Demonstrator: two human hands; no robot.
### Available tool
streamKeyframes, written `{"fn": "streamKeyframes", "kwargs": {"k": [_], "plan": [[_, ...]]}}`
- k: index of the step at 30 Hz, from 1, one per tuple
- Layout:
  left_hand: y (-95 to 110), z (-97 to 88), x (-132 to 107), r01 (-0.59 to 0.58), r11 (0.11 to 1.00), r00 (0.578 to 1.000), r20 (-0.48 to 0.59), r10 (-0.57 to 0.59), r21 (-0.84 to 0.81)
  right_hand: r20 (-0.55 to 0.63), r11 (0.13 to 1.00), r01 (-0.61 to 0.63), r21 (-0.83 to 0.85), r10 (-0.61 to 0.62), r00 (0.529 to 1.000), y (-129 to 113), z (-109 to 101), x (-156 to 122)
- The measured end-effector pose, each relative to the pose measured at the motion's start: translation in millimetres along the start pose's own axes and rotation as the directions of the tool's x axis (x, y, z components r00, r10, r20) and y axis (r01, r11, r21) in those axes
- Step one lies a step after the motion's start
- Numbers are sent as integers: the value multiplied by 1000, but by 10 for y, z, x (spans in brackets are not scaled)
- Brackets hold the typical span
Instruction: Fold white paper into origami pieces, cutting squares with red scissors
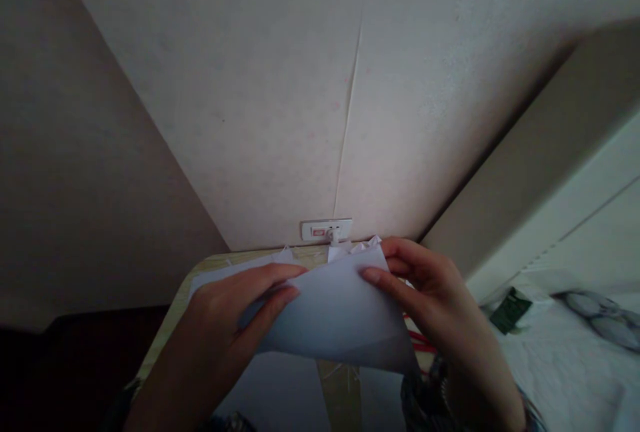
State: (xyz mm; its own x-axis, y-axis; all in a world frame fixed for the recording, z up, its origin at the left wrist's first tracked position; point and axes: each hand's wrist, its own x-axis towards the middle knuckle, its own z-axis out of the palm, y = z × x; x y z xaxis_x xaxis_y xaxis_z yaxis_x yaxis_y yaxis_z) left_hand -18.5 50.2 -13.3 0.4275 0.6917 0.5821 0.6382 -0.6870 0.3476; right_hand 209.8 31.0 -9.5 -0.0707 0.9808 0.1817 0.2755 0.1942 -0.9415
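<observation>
A white sheet of paper is held up above a small wooden table, tilted toward me. My left hand pinches its upper left corner between thumb and fingers. At the upper right corner, my right hand grips the same sheet, thumb in front and fingers behind. Beneath it, more white paper lies on the table, with another white piece to the right. Small folded white paper pieces show behind the sheet's top edge. Something red is partly hidden by my right wrist.
The pale wooden table stands against a papered wall. A wall socket with a white plug sits just behind it. Thin paper strips are scattered on the tabletop. At right are a white quilted surface and a green packet.
</observation>
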Motion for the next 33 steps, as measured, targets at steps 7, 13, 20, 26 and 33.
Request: {"fn": "streamKeyframes", "kwargs": {"k": [7,13,20,26,33], "plan": [[55,-36,4,-69,998,997,-43,69,7,-5,992,80,-102,-81,997,-28,-2,-26],[68,-105,-18,-4,1000,998,-69,2,-26,-97,988,102,-114,-114,989,-57,-19,-90],[53,-169,-32,22,998,993,-118,-30,-65,-107,997,79,18,-76,991,-92,-21,-88],[47,-227,-49,10,998,997,-79,-15,-68,-75,997,34,68,-29,997,-107,11,-121],[66,-244,-108,180,984,876,-454,-162,-3,-251,992,84,97,-57,966,-112,18,-147]]}}
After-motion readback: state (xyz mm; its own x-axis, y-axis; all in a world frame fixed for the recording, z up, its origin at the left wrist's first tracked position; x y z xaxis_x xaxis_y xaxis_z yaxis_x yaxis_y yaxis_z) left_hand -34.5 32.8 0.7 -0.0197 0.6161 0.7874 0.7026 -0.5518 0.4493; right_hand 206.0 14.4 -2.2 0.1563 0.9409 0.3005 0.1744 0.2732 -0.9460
